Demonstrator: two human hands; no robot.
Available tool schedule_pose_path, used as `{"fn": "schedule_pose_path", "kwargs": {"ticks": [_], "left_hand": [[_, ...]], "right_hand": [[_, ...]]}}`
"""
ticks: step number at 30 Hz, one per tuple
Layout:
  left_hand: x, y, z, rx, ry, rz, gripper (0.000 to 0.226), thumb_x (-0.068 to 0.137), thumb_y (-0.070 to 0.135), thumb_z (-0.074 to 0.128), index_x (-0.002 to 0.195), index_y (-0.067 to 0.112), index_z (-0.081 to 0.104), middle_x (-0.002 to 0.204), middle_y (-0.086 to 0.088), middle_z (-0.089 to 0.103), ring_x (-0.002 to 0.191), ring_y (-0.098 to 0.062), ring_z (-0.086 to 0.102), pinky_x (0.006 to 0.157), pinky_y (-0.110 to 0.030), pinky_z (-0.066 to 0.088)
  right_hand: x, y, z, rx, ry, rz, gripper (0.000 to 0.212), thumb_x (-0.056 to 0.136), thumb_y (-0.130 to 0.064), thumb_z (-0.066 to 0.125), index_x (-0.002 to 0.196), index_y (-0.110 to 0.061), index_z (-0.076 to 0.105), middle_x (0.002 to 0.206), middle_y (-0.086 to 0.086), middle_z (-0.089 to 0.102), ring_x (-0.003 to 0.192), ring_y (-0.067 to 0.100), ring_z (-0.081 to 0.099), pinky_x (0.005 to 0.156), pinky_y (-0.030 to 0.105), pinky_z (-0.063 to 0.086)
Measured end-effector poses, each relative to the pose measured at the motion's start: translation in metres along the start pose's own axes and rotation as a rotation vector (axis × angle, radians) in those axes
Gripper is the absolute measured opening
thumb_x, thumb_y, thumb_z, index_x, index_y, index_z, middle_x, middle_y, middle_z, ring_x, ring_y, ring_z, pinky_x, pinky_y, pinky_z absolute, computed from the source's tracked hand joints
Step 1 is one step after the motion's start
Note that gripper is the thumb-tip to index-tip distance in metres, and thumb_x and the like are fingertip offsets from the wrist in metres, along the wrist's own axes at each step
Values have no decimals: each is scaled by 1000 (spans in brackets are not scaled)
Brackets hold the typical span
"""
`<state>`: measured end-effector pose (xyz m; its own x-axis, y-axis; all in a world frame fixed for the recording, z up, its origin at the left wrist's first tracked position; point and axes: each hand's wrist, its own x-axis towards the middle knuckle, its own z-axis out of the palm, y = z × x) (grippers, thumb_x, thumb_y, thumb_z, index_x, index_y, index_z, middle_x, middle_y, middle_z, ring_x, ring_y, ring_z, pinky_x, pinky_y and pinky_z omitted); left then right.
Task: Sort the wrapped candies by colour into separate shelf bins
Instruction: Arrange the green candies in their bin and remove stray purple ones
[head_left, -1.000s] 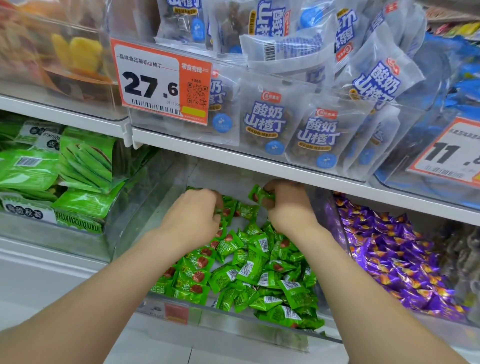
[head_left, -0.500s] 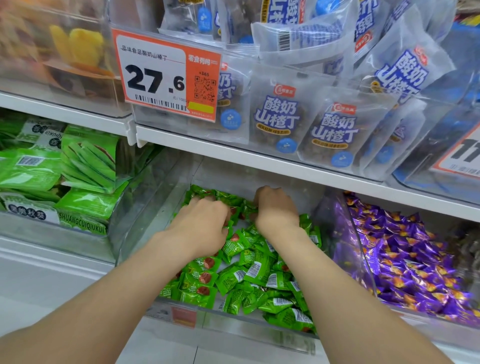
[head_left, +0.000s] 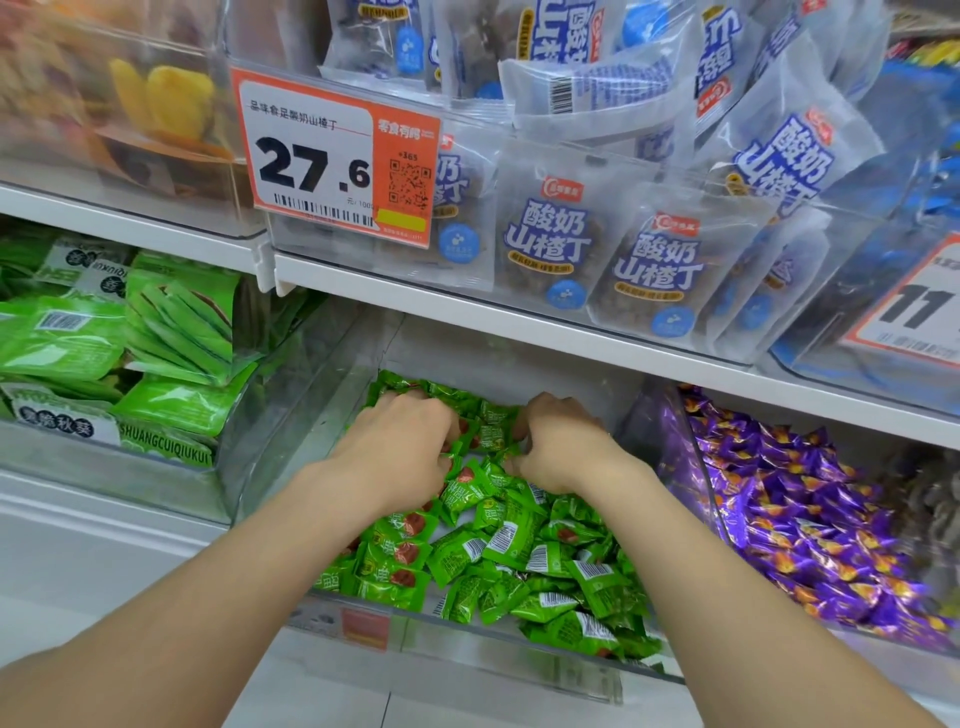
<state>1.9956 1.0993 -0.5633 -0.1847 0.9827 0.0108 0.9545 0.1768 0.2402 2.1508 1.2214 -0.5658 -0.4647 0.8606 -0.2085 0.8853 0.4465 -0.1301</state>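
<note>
The green candies (head_left: 498, 551) lie in a loose heap inside the clear bin (head_left: 306, 415), which sits on the lower shelf level. The heap fills the bin from its back wall down to its low front edge. A small strip of bare floor shows in the middle of the bin, between the wrappers.

Both hands are in the back half of this bin, side by side and a little apart. The left hand (head_left: 400, 447) lies knuckles up on the heap, with fingers bent down into the wrappers. The right hand (head_left: 563, 447) is bent in the same way, its thumb turned toward the middle of the bin. The fingertips of both hands are hidden among the candies, so I cannot tell if they pinch a candy or only press into the heap.

Directly above the bin runs the white shelf board (head_left: 467, 317). Its front edge is close over the knuckles, so the room above the hands is low, while the front of the bin is open where the forearms enter.

Right of the bin, behind its transparent side wall, lie the purple candies (head_left: 779, 519). Left of the bin stand green snack bags (head_left: 171, 332). Above the bin, on the upper level, are white-blue packets (head_left: 550, 244) and an orange price tag (head_left: 337, 161).
</note>
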Motion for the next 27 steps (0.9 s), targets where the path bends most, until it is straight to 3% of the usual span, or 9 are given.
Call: {"fn": "schedule_pose_path", "kwargs": {"ticks": [4, 8, 10, 15, 20, 23, 27], "left_hand": [[0, 3, 0, -5, 6, 26, 31, 95, 34, 67, 125, 32, 68, 125, -7, 61, 121, -34, 56, 102, -44, 50], [0, 9, 2, -13, -12, 56, 33, 96, 40, 67, 128, 34, 66, 126, -4, 58, 124, -32, 51, 104, -45, 46], [-2, 12, 5, 22, -51, 61, 33, 97, 44, 64, 129, 36, 64, 128, -4, 51, 125, -32, 44, 105, -47, 43], [-3, 14, 11, 83, -115, 58, 33, 98, 48, 60, 131, 42, 62, 131, -2, 41, 127, -32, 33, 106, -50, 35], [4, 12, 2, -69, 50, -31, 16, 94, 38, 66, 108, 36, 73, 115, 2, 56, 120, -29, 52, 100, -44, 46], [9, 8, 0, -84, 75, -48, 21, 92, 35, 68, 113, 35, 71, 115, 1, 65, 116, -29, 61, 96, -42, 50], [9, 8, 2, 3, 10, -53, 33, 94, 37, 66, 127, 36, 65, 129, -3, 53, 125, -33, 50, 103, -44, 45]], "right_hand": [[0, 6, -2, 1, 59, 44, 39, 78, -25, 74, 115, -23, 63, 120, 5, 64, 119, 30, 59, 106, 42, 42], [-4, 5, 3, -50, 37, 35, 47, 84, -55, 73, 117, -23, 62, 123, 8, 62, 122, 33, 54, 101, 46, 35], [-5, 3, 4, -74, 52, 14, 49, 83, -59, 75, 116, -25, 64, 123, 7, 61, 124, 33, 51, 101, 45, 33], [-8, 3, -3, 8, 98, -173, 20, 87, -35, 76, 102, -29, 64, 111, -4, 62, 120, 25, 50, 96, 42, 30], [-9, 5, 3, -7, 55, -260, 24, 94, -26, 69, 114, -29, 56, 116, 4, 60, 118, 30, 53, 102, 43, 41], [-4, 7, 5, 47, 39, -213, 32, 92, -22, 70, 121, -28, 59, 122, 9, 56, 117, 34, 56, 100, 41, 50], [1, 0, 11, 83, 33, -177, 33, 92, -29, 73, 124, -25, 63, 128, 11, 55, 121, 34, 56, 101, 37, 51]]}}
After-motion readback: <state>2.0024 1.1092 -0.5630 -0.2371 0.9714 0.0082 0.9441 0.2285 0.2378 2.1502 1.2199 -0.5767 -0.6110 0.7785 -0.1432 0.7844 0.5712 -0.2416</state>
